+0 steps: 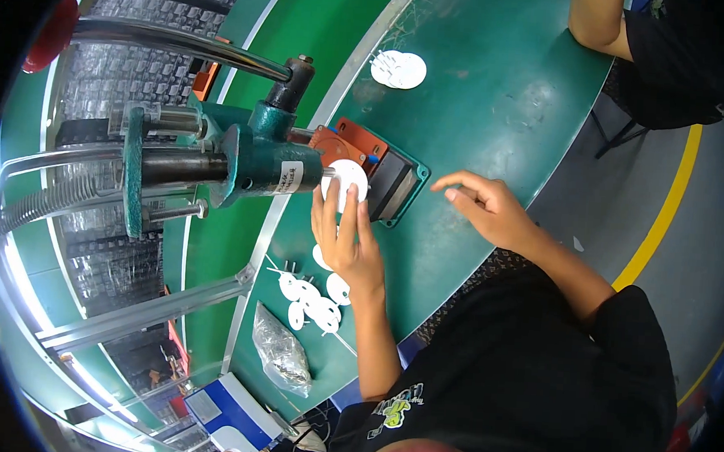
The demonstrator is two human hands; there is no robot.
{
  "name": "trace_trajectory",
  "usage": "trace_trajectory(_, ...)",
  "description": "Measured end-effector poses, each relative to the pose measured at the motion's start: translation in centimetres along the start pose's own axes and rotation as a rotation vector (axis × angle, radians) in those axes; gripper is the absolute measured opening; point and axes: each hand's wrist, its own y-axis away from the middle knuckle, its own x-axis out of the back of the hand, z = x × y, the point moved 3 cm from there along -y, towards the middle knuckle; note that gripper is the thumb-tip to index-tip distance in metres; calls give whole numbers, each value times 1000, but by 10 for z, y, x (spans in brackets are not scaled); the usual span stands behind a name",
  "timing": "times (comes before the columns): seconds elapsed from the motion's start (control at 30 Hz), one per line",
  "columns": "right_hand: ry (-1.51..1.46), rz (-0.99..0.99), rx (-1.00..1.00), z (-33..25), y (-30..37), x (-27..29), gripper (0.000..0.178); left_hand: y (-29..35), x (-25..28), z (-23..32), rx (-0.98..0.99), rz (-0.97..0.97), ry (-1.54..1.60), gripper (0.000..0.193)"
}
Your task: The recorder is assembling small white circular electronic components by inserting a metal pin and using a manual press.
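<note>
A white round disc (349, 176) lies on the orange fixture (325, 146) under the ram of a green hand-lever press (254, 167). My left hand (349, 246) steadies this disc, its fingertips resting on the near side close to the ram. My right hand (494, 212) hovers over the table to the right of the press base (409, 192), with index finger and thumb stretched out and slightly apart. Nothing shows between them. The underside of the held disc is hidden.
Several white discs with pins (313, 301) lie scattered left of my left forearm, near a clear plastic bag of small parts (280, 353). More white discs (399, 69) sit beyond the press. A blue-and-white box (233, 416) stands lower left. Another person's arm (598, 21) rests at the table's far right.
</note>
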Motion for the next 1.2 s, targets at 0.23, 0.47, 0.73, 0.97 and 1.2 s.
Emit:
trace_trajectory(0.23,276,33,53,4,-6,-16,13,-25,-10,-4,75,-122,-53,32)
trace_trajectory(0.47,368,124,82,9,-1,-7,43,-13,16,19,38,-133,43,18)
trace_trajectory(0.73,1137,-54,492,-24,-53,-32,87,-134,87,44,-650,814,183,22)
trace_trajectory(0.97,1174,-32,455,-1,-50,-34,89,-293,56,97,28,155,1488,31)
trace_trajectory(1.2,1232,-59,320,32,-57,-27,81,-277,58,116,-381,802,615,24)
